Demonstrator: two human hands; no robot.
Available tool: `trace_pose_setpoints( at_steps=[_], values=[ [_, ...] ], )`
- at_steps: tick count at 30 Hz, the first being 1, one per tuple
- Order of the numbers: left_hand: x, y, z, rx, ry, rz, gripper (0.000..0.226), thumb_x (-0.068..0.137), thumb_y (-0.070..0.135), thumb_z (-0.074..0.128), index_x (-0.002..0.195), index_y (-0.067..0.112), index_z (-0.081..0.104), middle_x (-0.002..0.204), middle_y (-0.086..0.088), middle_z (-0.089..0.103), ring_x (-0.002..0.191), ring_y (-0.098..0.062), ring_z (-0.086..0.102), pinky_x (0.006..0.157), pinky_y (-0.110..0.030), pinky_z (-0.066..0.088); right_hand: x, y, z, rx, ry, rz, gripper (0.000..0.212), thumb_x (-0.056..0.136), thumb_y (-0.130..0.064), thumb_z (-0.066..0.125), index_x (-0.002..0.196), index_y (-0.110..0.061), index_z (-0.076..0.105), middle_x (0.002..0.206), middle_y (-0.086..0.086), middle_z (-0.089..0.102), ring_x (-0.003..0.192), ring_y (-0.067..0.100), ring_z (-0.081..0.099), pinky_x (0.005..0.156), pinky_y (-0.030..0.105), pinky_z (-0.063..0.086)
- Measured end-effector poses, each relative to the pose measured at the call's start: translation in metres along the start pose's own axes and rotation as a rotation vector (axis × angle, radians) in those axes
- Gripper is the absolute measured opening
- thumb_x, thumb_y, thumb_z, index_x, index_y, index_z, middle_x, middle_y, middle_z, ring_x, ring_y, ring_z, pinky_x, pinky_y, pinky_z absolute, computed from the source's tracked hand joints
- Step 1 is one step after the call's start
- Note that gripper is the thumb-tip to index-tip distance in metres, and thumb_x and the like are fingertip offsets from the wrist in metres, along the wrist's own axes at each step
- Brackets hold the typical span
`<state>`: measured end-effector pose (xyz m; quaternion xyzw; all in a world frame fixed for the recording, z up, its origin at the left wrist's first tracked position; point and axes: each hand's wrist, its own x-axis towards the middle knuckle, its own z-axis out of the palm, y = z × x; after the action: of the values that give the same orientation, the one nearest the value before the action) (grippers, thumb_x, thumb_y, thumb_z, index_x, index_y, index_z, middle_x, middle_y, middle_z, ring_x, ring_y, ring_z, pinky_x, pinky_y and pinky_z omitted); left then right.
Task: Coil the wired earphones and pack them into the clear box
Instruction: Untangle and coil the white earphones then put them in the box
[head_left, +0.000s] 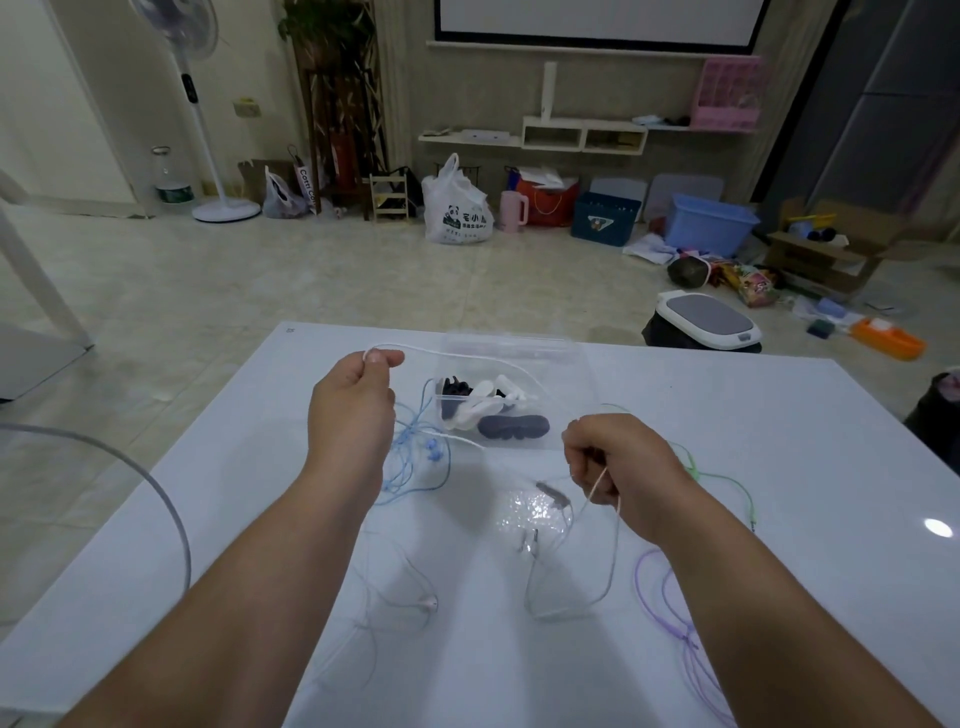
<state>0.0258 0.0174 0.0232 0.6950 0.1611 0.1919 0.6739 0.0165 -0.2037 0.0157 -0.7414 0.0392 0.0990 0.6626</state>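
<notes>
Coiling is barely begun. The left hand (353, 410), in the middle of the frame, pinches the white earphone cable (467, 358) between thumb and forefinger. The right hand (621, 467), right of centre, is fisted round its other stretch, so the cable spans over the clear box (551, 406) uncoiled. The box holds some bundled items (what they are I cannot tell). Blue earphones (415, 462), green earphones (722, 475) and purple earphones (660, 597) lie loose on the table (779, 415), not yet packed.
</notes>
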Motion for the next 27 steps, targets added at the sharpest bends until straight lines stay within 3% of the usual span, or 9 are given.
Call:
trace_pose_setpoints(
  at_steps=[3,6,9,11,15,18,22,27],
  values=[
    [0.0,0.002,-0.001,-0.055,0.075,0.02,0.028,0.097,0.021,0.04,0.096,0.023,0.068,0.061,-0.001,0.046,0.055,-0.016,0.041,0.055,-0.028,0.035,0.001,0.001,-0.006,-0.189,-0.03,0.06,0.03,0.074,-0.004,0.053,0.044,-0.008,0.048,0.047,0.006,0.034,0.047,0.019,0.023,0.045,0.024,0.019],
    [0.0,0.005,-0.003,-0.082,0.161,0.025,0.028,0.097,0.022,0.039,0.1,0.025,0.067,0.06,0.001,0.041,0.048,-0.011,0.036,0.046,-0.022,0.032,0.005,0.004,-0.008,-0.386,0.044,0.126,0.03,0.071,-0.009,0.057,0.042,-0.014,0.053,0.053,0.005,0.04,0.051,0.02,0.032,0.047,0.024,0.024],
    [-0.003,0.009,-0.005,-0.045,0.179,0.039,0.024,0.097,0.027,0.042,0.101,0.029,0.065,0.062,0.001,0.041,0.046,-0.008,0.034,0.039,-0.015,0.03,0.008,0.009,-0.006,-0.552,0.077,0.053,0.018,0.076,-0.016,0.063,0.062,-0.005,0.063,0.059,0.003,0.046,0.055,0.018,0.038,0.052,0.026,0.029],
    [-0.003,0.011,-0.005,-0.042,0.147,0.022,0.025,0.097,0.037,0.044,0.098,0.025,0.067,0.064,-0.001,0.042,0.05,-0.012,0.035,0.042,-0.019,0.03,0.008,0.014,-0.005,-0.653,0.084,0.001,0.023,0.081,-0.022,0.061,0.075,-0.001,0.06,0.061,0.003,0.052,0.056,0.02,0.045,0.056,0.029,0.035],
    [0.0,0.01,-0.008,0.006,0.131,-0.044,0.042,0.094,0.052,0.045,0.083,0.018,0.067,0.063,-0.004,0.045,0.055,-0.02,0.041,0.051,-0.027,0.03,0.008,0.018,-0.005,-0.971,0.103,0.01,0.022,0.088,-0.028,0.056,0.086,-0.009,0.067,0.082,0.005,0.069,0.073,0.021,0.061,0.064,0.029,0.046],
    [-0.002,0.012,-0.007,-0.025,0.024,-0.18,0.057,0.09,0.063,0.043,0.082,0.012,0.066,0.057,-0.002,0.044,0.047,-0.018,0.037,0.047,-0.026,0.028,0.01,0.017,-0.004,-1.039,0.044,0.054,0.011,0.083,-0.027,0.067,0.091,-0.021,0.069,0.089,-0.004,0.068,0.082,0.016,0.062,0.07,0.026,0.048],
    [-0.005,0.015,-0.005,-0.075,-0.186,-0.32,0.077,0.084,0.078,0.033,0.084,0.01,0.069,0.055,-0.004,0.053,0.042,-0.021,0.046,0.045,-0.023,0.034,0.011,0.02,-0.002,-1.114,0.006,0.097,0.025,0.082,-0.014,0.066,0.103,-0.028,0.068,0.106,-0.005,0.067,0.096,0.016,0.062,0.081,0.026,0.051],
    [-0.011,0.018,0.0,-0.199,-0.46,-0.34,0.089,0.086,0.077,0.024,0.096,0.001,0.069,0.056,-0.011,0.046,0.047,-0.023,0.045,0.05,-0.027,0.034,0.012,0.025,-0.001,-0.974,-0.026,0.022,0.021,0.082,-0.021,0.067,0.101,-0.027,0.067,0.095,-0.01,0.066,0.087,0.012,0.064,0.079,0.028,0.052]
  ],
)
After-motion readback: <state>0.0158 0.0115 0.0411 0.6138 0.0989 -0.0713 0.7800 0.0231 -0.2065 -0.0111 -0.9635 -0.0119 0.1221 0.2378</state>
